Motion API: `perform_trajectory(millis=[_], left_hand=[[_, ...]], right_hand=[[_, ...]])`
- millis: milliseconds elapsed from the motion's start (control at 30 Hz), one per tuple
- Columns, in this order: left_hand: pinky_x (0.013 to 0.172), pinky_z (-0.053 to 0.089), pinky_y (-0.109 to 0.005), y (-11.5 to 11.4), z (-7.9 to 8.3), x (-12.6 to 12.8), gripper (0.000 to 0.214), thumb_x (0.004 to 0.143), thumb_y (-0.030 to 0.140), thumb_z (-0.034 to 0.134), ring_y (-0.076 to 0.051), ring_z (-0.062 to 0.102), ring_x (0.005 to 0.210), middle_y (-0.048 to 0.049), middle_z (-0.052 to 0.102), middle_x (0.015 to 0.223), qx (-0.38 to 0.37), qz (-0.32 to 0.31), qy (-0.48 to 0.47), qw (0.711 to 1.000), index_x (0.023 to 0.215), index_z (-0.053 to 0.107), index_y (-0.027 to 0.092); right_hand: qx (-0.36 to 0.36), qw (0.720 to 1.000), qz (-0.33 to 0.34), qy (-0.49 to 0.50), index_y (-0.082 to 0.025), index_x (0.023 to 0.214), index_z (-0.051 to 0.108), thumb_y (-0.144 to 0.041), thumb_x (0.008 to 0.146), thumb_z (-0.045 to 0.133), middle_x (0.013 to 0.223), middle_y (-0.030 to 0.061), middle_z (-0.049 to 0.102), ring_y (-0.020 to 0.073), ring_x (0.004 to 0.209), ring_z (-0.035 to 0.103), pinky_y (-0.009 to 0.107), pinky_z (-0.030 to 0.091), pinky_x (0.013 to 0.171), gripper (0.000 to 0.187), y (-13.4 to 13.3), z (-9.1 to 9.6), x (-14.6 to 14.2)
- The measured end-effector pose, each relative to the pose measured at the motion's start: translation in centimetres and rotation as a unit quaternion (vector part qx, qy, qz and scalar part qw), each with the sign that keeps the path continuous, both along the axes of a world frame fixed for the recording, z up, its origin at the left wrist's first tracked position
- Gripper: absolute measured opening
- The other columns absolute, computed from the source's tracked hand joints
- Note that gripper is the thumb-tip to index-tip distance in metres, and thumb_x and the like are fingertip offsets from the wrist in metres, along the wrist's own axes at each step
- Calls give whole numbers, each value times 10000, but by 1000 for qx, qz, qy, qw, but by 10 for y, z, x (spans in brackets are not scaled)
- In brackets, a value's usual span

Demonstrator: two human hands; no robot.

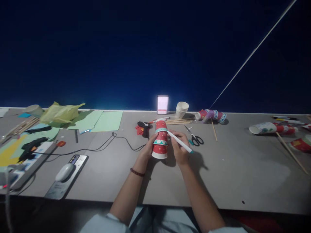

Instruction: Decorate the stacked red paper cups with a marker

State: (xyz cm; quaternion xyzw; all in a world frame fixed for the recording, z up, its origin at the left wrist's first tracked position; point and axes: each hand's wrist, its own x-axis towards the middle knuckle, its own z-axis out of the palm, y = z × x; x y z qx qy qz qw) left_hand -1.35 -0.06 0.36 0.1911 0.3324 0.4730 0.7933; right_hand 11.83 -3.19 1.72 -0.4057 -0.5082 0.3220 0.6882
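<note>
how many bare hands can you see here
2: the left hand holds a red patterned paper-cup tube by its left side; the right hand, right of the tube, holds a slim white marker.

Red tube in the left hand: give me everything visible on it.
The red tube looks like paper cups joined end to end. It is red with small pale spots, with a pale green patterned band near the far end, a green band with white dots lower down, and a white near end. It points away from the person, in front of them over the table. The left hand grips its left side. The right hand holds a white marker at its right edge; contact is unclear.
</note>
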Motion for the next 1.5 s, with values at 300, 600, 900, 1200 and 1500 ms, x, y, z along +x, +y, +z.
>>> perform_trajectory(millis=[300,600,900,1200,1500], left_hand=[[671,559,-327,-1,3,2,281,769,327,691,-218,700,659,-120,747,803,13,17,-6,1000,907,700,82],[665,557,-332,0,2,2,310,799,321,667,-216,694,653,-119,740,803,4,10,-1,1000,986,686,74],[623,560,-307,1,4,3,335,864,376,597,-197,688,612,-115,736,767,-16,1,9,1000,975,682,72],[671,570,-297,-5,6,4,354,828,357,678,-194,703,658,-105,745,824,13,19,2,1000,1063,687,92],[839,556,-328,-6,4,4,401,837,364,673,-233,726,836,-120,755,917,15,8,-9,1000,1133,676,94]], right_hand=[[-10,1000,11,-8,-211,960,647,-313,887,607,1077,85,720,224,1056,677,412,537,954,131,3,-6,0],[-6,1000,2,-29,-207,950,652,-319,889,603,1035,80,717,215,1016,679,409,539,940,136,3,-6,1],[5,1000,-4,-19,-209,914,627,-282,884,599,1000,71,733,216,996,699,395,549,910,85,2,-3,0],[38,996,-25,-82,-223,925,633,-249,882,585,1009,73,733,225,1002,695,435,534,950,70,2,-3,3],[62,983,-65,-159,-231,950,645,-203,870,573,960,65,726,224,978,687,419,553,915,111,0,2,2]])
